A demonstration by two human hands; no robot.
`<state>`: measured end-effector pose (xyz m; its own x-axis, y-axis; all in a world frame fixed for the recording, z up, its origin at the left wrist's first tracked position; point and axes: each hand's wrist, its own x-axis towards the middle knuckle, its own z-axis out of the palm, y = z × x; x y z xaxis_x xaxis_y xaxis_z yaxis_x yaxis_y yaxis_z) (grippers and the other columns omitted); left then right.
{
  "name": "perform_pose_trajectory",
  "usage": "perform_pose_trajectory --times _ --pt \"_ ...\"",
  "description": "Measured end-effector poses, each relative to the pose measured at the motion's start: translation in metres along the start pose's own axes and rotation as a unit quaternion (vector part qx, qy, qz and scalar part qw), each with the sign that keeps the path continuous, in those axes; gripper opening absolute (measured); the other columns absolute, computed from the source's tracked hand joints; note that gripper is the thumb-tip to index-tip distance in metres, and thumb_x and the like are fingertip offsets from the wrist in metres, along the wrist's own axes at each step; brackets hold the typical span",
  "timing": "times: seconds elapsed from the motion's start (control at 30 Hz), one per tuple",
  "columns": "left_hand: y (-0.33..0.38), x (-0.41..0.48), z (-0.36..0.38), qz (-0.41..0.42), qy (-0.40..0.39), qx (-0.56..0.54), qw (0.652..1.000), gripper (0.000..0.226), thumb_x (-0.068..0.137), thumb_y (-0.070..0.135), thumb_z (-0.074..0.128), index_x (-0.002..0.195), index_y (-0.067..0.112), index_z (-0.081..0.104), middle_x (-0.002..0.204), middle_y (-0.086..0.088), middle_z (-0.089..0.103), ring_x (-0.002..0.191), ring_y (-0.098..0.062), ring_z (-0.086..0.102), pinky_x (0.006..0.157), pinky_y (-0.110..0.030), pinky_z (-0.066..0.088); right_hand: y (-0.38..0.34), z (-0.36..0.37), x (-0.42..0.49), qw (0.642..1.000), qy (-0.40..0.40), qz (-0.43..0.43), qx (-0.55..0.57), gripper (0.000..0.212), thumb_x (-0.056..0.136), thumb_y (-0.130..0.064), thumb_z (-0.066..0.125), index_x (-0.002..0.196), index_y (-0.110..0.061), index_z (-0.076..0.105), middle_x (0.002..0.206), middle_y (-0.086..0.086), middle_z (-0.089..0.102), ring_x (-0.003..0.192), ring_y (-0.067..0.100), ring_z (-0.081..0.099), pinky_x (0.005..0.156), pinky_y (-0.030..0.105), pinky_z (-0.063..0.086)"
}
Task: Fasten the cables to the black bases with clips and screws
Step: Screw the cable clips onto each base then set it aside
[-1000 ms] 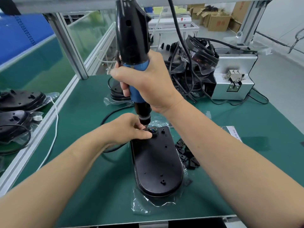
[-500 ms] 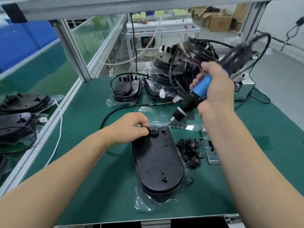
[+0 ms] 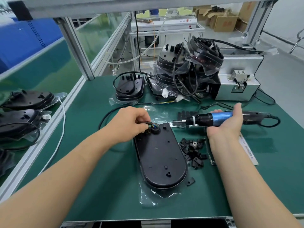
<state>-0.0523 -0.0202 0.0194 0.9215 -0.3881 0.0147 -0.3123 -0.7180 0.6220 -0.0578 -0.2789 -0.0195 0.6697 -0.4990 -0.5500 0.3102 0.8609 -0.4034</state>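
A long black base lies on a plastic bag in the middle of the green mat. At its far end my left hand pinches the black cable where coloured wires enter a round grommet. To the right, the blue and black electric screwdriver lies flat, its tip pointing left toward the base. My right hand cups it from below, palm up, with fingers straight and thumb raised. A heap of black clips sits just right of the base.
A pile of bagged bases with cables and a single base stand at the back. A metal screw feeder box is at the back right. More bases lie on the left bench beyond the aluminium rail.
My right hand lifted the screwdriver off the base, swung it right and laid it flat on the mat, and its fingers opened. My left hand stayed on the cable.
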Motion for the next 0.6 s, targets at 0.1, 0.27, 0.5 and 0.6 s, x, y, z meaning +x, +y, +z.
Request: perform_pose_trajectory --times 0.1,0.27,0.5,0.6 --pt "0.001 0.0 -0.001 -0.008 -0.001 0.025 1.0 0.011 0.083 0.005 0.067 0.083 0.016 0.067 0.072 0.004 0.07 0.073 -0.021 0.064 0.074 -0.027 0.051 0.0 0.002 0.001 0.999 0.016 -0.011 -0.047 0.03 0.085 -0.04 0.075 0.094 -0.018 0.056 0.083 -0.001 0.062 0.065 0.015 0.066 0.084 0.034 0.059" --pt "0.008 0.004 -0.002 -0.023 -0.01 0.074 0.997 0.012 0.083 0.008 0.068 0.081 0.02 0.065 0.077 0.002 0.07 0.071 -0.015 0.06 0.068 -0.023 0.045 0.004 0.012 0.002 0.969 0.015 -0.063 -0.237 0.027 0.094 -0.007 0.06 0.119 -0.01 0.052 0.099 0.0 0.052 0.076 0.009 0.05 0.075 0.024 0.042" --pt "0.008 0.007 -0.013 -0.082 -0.076 -0.089 0.99 0.022 0.083 -0.007 0.066 0.1 0.005 0.059 0.078 -0.015 0.073 0.058 -0.016 0.064 0.068 -0.029 0.047 0.031 0.005 -0.048 0.846 -0.126 -0.342 -0.388 0.029 0.088 -0.001 0.058 0.108 -0.02 0.048 0.107 -0.006 0.049 0.084 0.002 0.051 0.073 0.009 0.042" --pt "0.005 0.008 -0.016 -0.078 -0.081 -0.098 0.989 0.032 0.081 -0.003 0.071 0.105 0.007 0.053 0.076 -0.011 0.074 0.061 -0.017 0.067 0.067 -0.026 0.048 0.051 0.016 -0.058 0.638 -0.394 -0.333 -0.572 0.013 0.091 -0.009 0.067 0.102 -0.016 0.071 0.096 -0.008 0.066 0.086 0.005 0.059 0.082 0.023 0.049"
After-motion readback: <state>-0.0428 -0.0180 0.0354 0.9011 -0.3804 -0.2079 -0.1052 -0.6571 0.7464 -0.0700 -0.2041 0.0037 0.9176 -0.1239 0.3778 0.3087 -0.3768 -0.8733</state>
